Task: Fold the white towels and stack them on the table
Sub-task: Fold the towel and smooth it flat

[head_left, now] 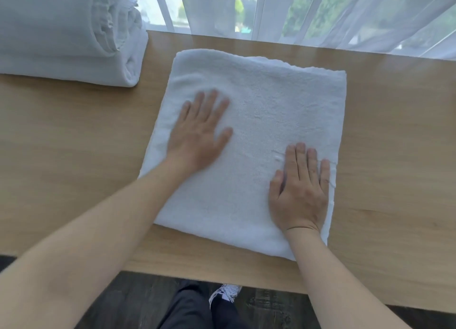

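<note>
Both my palms flat on one folded white towel, with one pile of folded towels at the far left of the wooden table.

My left hand lies with its fingers spread and straight on the towel's left half, blurred. My right hand presses flat near its right edge, fingers straight and close together. Neither hand grips anything. The towel lies mid-table, before the sheer curtain.

Folded towel lies mid-table, left hand and right hand flat on it; towel stack sits far left, curtain behind.
</note>
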{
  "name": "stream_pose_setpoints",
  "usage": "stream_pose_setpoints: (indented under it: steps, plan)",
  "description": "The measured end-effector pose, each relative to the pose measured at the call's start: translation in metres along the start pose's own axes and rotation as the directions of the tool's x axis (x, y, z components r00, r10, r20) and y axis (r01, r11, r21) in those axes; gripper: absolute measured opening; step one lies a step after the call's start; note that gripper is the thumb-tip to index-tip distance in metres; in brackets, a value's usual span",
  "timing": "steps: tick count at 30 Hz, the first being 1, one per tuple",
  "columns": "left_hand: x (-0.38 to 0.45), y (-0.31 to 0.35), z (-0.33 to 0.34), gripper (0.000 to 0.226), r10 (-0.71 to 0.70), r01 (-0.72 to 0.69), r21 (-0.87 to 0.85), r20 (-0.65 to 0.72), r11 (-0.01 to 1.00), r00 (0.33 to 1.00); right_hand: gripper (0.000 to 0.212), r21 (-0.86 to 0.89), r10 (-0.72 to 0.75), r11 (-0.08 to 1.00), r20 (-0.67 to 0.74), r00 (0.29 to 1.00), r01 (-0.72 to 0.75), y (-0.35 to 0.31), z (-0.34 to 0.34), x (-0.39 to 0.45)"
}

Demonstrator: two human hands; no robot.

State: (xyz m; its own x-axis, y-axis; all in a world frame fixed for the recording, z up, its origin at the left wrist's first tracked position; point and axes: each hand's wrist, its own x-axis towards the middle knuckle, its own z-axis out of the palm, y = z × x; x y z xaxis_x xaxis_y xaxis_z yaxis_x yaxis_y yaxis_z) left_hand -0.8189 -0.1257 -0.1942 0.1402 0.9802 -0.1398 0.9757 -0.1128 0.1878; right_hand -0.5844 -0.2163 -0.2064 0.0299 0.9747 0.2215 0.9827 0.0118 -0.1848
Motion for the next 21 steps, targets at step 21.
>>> stream_pose_setpoints:
  steps: [21]
  plan:
    - [-0.144, 0.027, 0.019, 0.067, 0.04, -0.041, 0.024, 0.044, 0.999, 0.998, 0.053, 0.02, 0.032, 0.999, 0.035, 0.999, -0.033, -0.003, -0.004, 0.0]
